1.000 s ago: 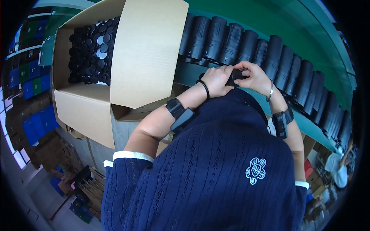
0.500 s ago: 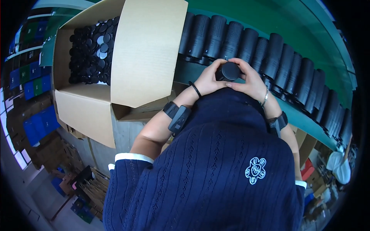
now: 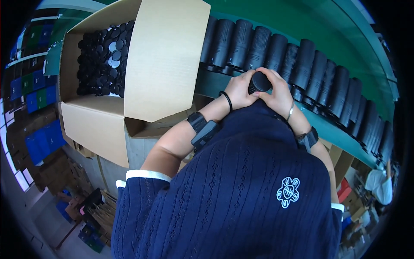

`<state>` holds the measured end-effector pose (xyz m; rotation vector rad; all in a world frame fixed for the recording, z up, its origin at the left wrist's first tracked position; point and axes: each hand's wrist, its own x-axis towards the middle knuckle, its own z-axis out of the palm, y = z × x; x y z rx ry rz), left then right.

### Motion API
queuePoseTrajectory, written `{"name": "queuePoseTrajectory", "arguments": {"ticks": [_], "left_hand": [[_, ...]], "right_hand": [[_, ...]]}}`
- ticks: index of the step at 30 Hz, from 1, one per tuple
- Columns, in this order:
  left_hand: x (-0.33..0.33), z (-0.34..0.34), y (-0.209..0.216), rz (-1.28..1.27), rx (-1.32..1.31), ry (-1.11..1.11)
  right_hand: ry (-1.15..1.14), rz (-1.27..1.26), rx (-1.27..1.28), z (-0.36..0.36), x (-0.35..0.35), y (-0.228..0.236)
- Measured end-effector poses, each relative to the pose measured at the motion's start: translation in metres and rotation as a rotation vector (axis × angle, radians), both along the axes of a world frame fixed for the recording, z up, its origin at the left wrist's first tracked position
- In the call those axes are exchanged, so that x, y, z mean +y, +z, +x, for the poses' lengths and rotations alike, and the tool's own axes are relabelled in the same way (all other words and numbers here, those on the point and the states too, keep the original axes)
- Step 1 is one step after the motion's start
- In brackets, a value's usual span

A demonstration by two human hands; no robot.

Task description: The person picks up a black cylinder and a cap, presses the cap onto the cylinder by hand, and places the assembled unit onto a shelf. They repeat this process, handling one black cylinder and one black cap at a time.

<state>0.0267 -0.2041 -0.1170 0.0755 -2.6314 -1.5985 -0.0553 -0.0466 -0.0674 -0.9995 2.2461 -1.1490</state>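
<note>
Just in front of my body, both hands are closed round a black cylinder [image 3: 261, 82], whose flat round end faces up toward me. My left hand [image 3: 239, 90] wraps its left side, and the fingers of my right hand [image 3: 281, 94] curl over the top and right side, with that thumb across the near rim. Most of the cylinder's length is hidden below the end. Right beyond my fingers stands a long row of black cylinders [image 3: 260, 44], several with a dimpled, textured surface.
To the left, an opened cardboard box [image 3: 93, 104] contains many black round discs [image 3: 101, 64] and a few grey ones; its wide flap [image 3: 166, 60] stands between the discs and my left arm. The green table [image 3: 293, 17] carries the row. Blue crates [image 3: 46, 140] and cardboard stacks lie further left.
My hands and the held cylinder have shifted slightly to the right. My left hand has turned a little around the cylinder, and its end now tilts more. The grip stays closed.
</note>
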Motion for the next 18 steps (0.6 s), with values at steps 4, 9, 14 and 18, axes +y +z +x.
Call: {"name": "queuePoseTrajectory", "arguments": {"ticks": [4, 9, 14, 18], "left_hand": [[0.0, -0.005, 0.007, 0.019, 0.014, -0.043], [0.002, -0.006, 0.008, -0.001, -0.026, -0.075], [0.003, -0.007, 0.01, -0.025, -0.029, -0.083], [0.003, -0.007, 0.009, -0.051, -0.047, -0.105]], "right_hand": [[0.022, -0.09, -0.13, -0.011, 0.006, 0.004], [-0.064, -0.033, -0.579, -0.021, 0.002, 0.006], [-0.083, -0.088, -0.591, -0.025, 0.001, 0.004], [-0.065, -0.017, -0.625, -0.033, -0.002, 0.01]]}}
